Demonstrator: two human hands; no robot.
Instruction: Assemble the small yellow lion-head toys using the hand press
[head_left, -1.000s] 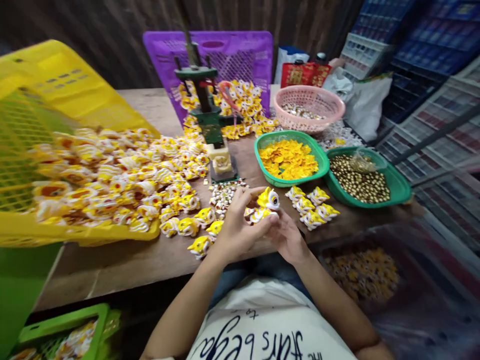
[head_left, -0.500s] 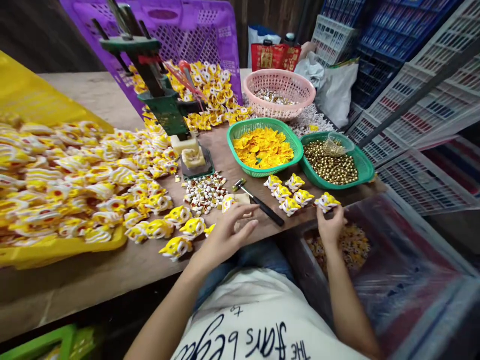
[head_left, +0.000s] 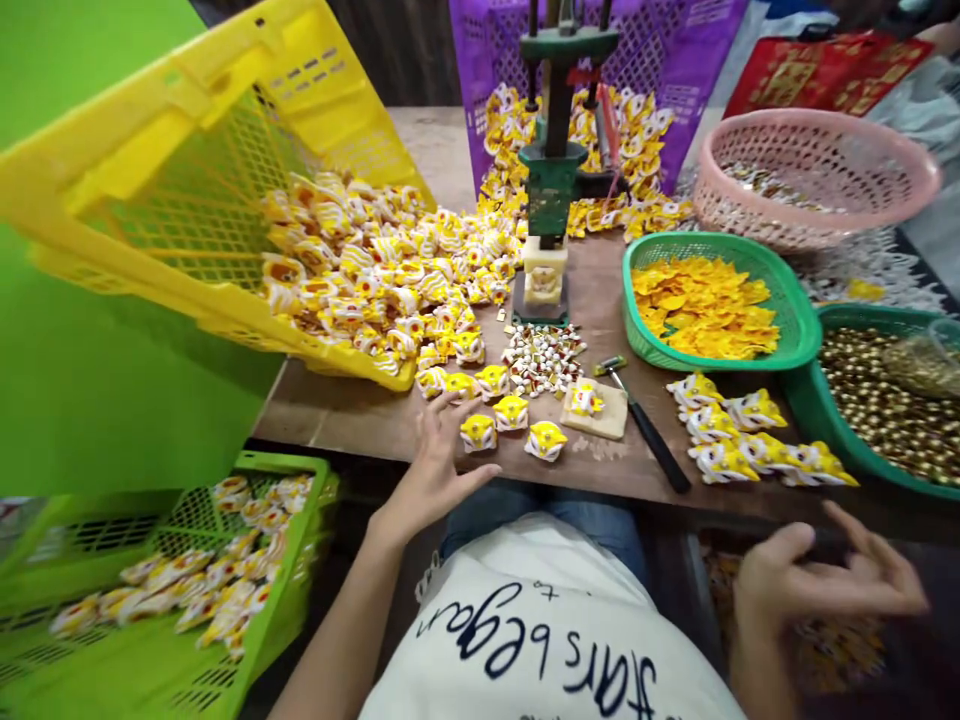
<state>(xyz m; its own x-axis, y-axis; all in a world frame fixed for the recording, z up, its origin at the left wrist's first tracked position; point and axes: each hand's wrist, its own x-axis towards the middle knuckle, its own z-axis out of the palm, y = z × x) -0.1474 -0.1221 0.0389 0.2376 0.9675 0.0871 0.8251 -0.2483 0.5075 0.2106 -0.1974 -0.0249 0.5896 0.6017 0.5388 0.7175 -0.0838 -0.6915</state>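
My left hand (head_left: pixel 435 455) is open, its fingers spread at the table's front edge, with the fingertips by several yellow-and-white animal-head figures (head_left: pixel 478 432). Whether it touches one of them I cannot tell. Off the front edge at the right, my right hand (head_left: pixel 817 580) hangs open and holds nothing. Nearest to it is a group of similar animal heads (head_left: pixel 720 460) standing close together. One head (head_left: pixel 583 398) sits on a pale block (head_left: pixel 611 425) between the hands. Beside the block lies a small hammer (head_left: pixel 652 440) with a black handle.
A green hand press (head_left: pixel 551 190) stands behind small white-and-red pieces (head_left: pixel 544 358). A tipped yellow crate (head_left: pixel 345 365) spills shells leftward of it. Right are a green basket (head_left: pixel 806 335) of yellow pieces, gold beads (head_left: pixel 885 390) and a pink basket (head_left: pixel 750 125). A lime crate (head_left: pixel 281 570) sits below.
My view has swung left. My right hand has let go of an animal head, now standing with the group, and drawn back. My left hand has moved left from the block to the loose heads.
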